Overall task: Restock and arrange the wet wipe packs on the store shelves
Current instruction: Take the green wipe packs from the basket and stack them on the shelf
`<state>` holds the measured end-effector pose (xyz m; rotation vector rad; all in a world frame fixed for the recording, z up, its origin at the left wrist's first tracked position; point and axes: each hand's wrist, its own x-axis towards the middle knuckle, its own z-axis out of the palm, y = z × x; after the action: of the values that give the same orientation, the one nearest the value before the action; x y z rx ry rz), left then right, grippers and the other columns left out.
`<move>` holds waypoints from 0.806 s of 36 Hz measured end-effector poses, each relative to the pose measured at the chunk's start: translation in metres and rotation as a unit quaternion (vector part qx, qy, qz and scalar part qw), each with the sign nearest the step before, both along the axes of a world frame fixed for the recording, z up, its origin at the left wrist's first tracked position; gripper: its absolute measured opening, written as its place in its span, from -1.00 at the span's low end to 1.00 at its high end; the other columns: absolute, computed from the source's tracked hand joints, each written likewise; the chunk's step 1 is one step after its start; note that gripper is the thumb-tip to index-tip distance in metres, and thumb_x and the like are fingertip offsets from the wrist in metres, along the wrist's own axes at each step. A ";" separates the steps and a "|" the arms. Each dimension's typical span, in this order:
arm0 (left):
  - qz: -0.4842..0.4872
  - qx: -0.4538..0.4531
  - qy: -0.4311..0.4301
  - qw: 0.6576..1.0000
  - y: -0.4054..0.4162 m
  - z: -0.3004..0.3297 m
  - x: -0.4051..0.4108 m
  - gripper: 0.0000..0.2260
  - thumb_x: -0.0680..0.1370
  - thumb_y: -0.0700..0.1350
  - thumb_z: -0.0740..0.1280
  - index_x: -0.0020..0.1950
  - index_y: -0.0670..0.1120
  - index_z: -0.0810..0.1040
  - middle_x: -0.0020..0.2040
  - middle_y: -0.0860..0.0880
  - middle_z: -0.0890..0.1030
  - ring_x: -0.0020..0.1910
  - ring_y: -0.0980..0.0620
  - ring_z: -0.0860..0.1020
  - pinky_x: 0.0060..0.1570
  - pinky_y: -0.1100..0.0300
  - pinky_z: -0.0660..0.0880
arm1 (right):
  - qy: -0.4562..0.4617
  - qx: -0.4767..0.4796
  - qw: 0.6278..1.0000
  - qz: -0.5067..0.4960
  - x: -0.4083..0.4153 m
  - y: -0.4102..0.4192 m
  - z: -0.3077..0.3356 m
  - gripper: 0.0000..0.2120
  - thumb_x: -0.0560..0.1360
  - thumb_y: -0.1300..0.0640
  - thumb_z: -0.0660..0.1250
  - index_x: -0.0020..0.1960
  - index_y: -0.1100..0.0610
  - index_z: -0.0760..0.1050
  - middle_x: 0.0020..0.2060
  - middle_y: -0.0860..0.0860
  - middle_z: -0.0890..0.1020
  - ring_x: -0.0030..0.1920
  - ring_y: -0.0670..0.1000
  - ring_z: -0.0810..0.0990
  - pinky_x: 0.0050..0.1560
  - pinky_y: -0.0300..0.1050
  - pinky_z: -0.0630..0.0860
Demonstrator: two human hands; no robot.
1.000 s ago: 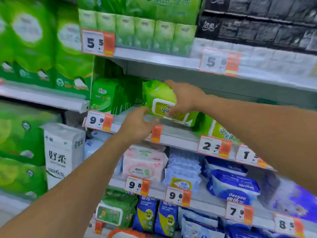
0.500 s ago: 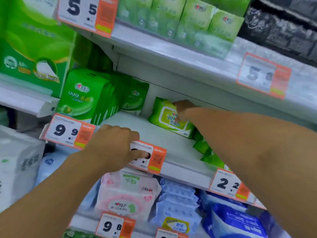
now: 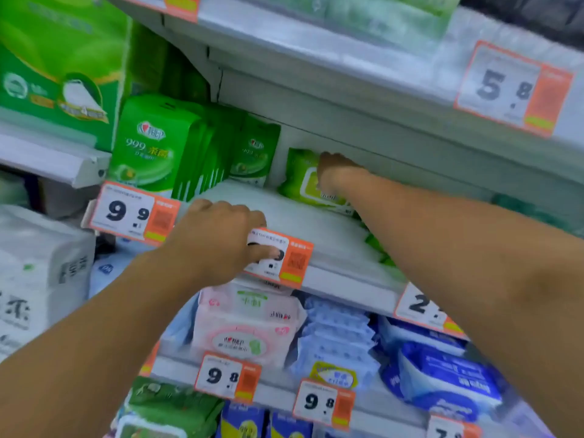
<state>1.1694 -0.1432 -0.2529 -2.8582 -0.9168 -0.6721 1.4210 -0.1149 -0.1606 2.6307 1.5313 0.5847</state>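
The right hand reaches deep into the shelf and lies on the upper face of a green pack of wet wipes; the fingers appear to press or pinch its top, but how far they curl cannot be told through the blur. The pack sits at the back of the shelf, leaning toward the rear wall.

It looks like a soft film pouch: light, yielding and somewhat slick, with a stiffer lid label on the face. The firmest hold would probably be across the short edges or flat over the lid, since a pinch on loose film could slip.

Nearer the person than that grip, the left hand rests on the shelf's front lip, fingers curled over the edge, thumb on a price tag. Left of the grip stand upright green packs, close but apart from the pouch. Bare shelf lies between the two hands. Right of the grip, more green packs show under the forearm. The low shelf above leaves little headroom, so the wrist must stay flat. Below hang pink packs and blue packs.
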 end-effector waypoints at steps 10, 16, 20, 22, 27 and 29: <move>-0.072 -0.102 -0.075 0.989 -0.132 -0.143 -0.020 -0.73 0.52 0.05 0.31 0.10 -0.11 0.51 -0.03 -0.12 0.59 -0.01 -0.19 0.56 -0.05 0.00 0.46 | 0.288 0.364 0.846 0.262 -0.151 -0.312 -0.219 -0.79 0.57 0.02 0.26 -0.19 0.09 0.49 -0.44 -0.06 0.48 -0.41 -0.03 0.44 -0.31 -0.12 0.35; -0.042 -0.194 0.308 0.930 -0.220 -0.277 -0.117 -0.39 0.48 0.26 0.34 0.43 -0.02 0.39 0.33 -0.12 0.47 0.30 -0.17 0.46 0.27 -0.01 0.43 | 0.560 -0.015 0.826 0.067 -0.189 -0.405 -0.407 -0.72 0.44 -0.16 0.47 -0.14 0.06 0.61 -0.26 0.05 0.67 -0.23 0.03 0.62 -0.13 0.04 0.57; 0.062 -0.336 0.268 0.901 -0.234 -0.299 -0.177 -0.23 0.44 0.34 0.34 0.50 -0.07 0.30 0.40 -0.14 0.43 0.35 -0.14 0.43 0.33 0.01 0.40 | 0.655 -0.200 0.725 0.078 -0.248 -0.406 -0.421 -0.22 0.32 -0.27 0.53 0.38 0.13 0.42 0.26 -0.03 0.55 0.23 -0.01 0.54 0.20 -0.14 0.47; 0.060 -0.397 0.275 0.874 -0.240 -0.291 -0.175 -0.19 0.38 0.34 0.42 0.50 -0.03 0.30 0.40 -0.09 0.46 0.32 -0.09 0.47 0.29 0.06 0.42 | 0.649 -0.248 0.713 0.097 -0.270 -0.405 -0.431 0.08 0.21 -0.29 0.59 0.54 0.08 0.17 0.40 -0.03 0.41 0.40 0.03 0.41 0.34 -0.12 0.39; 0.091 -0.413 0.371 0.827 -0.249 -0.284 -0.165 0.17 0.17 -0.03 0.69 0.60 -0.02 0.05 0.51 -0.09 0.32 0.42 -0.10 0.39 0.34 0.10 0.39 | 0.699 -0.195 0.685 0.059 -0.288 -0.403 -0.451 0.16 0.12 -0.05 0.71 0.52 0.08 0.10 0.36 -0.04 0.40 0.39 0.01 0.39 0.33 -0.22 0.30; 0.102 -0.370 0.369 0.846 -0.253 -0.285 -0.166 0.10 0.25 -0.15 0.64 0.61 0.04 0.02 0.52 -0.10 0.31 0.43 -0.12 0.38 0.36 0.07 0.39 | 0.721 -0.193 0.664 0.046 -0.281 -0.400 -0.448 0.00 0.12 0.00 0.72 0.42 0.05 0.27 0.25 -0.08 0.51 0.22 -0.04 0.51 0.26 -0.18 0.46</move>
<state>1.0032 -0.3961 -0.5381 -3.0310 -1.4839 0.9696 1.1399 -0.5151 -0.6089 2.4085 1.4982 -2.0793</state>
